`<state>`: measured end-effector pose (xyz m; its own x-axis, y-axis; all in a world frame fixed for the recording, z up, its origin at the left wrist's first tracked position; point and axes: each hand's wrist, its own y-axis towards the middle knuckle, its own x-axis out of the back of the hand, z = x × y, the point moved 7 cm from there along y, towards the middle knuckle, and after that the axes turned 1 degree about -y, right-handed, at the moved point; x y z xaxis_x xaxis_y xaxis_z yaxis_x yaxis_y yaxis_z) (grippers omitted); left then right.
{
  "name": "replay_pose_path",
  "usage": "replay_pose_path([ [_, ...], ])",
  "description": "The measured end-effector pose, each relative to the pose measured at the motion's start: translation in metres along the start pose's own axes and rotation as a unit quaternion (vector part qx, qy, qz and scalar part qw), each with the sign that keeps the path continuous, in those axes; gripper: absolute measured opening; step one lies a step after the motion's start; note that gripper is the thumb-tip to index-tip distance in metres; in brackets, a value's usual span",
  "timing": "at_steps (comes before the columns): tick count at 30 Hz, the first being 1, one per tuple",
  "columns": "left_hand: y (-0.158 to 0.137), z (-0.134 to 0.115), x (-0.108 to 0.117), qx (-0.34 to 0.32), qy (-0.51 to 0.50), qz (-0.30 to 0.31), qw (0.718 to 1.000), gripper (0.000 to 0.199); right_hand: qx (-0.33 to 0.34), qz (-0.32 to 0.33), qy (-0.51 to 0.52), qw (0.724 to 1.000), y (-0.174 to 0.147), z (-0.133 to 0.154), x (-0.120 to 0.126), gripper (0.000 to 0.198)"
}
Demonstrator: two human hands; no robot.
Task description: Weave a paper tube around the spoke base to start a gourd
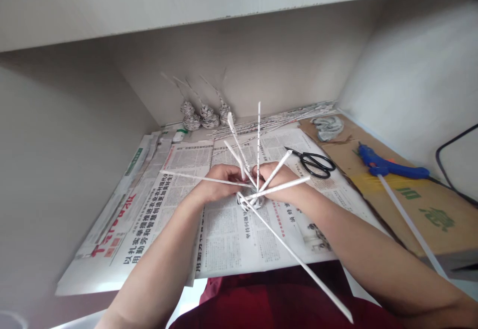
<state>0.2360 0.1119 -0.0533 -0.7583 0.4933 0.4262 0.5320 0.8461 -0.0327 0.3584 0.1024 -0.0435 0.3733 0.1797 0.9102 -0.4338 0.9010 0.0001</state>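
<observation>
A small woven piece of rolled newspaper (251,203) is between my two hands, low over the newspaper sheets. Several white paper sticks (259,142) fan out from it; one long stick (298,260) points down toward my lap. My left hand (223,180) grips the far left side of the piece, its fingers bent around the bases of the sticks. On the right, my right hand (277,175) has its fingers closed on the opposite side, partly behind the sticks. The fingertips of both hands are partly hidden.
Newspaper sheets (224,242) cover the table. Black scissors (317,164) lie right of my hands. Farther right, a blue glue gun (392,165) and crumpled paper (327,128) rest on cardboard (373,189). Three woven gourd shapes (209,116) and loose paper sticks (276,120) are along the back wall.
</observation>
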Motion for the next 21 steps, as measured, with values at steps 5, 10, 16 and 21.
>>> replay_pose_path([
  [5, 0.002, 0.003, 0.0, 0.0, 0.055, -0.063, 0.997, 0.016, 0.023, -0.018, -0.003, 1.0, 0.0, 0.002, 0.001, 0.011],
  [10, 0.007, 0.015, -0.002, 0.001, 0.089, -0.119, 0.989, 0.019, 0.031, -0.027, 0.036, 0.999, 0.001, 0.006, 0.001, 0.011],
  [16, 0.009, 0.024, -0.003, 0.0, 0.048, -0.163, 0.985, 0.023, -0.029, -0.027, 0.081, 0.996, 0.001, -0.008, -0.001, 0.01],
  [21, 0.007, 0.022, 0.003, 0.007, 0.055, -0.194, 0.979, 0.015, 0.031, -0.054, 0.066, 0.996, -0.002, -0.002, 0.005, 0.008],
])
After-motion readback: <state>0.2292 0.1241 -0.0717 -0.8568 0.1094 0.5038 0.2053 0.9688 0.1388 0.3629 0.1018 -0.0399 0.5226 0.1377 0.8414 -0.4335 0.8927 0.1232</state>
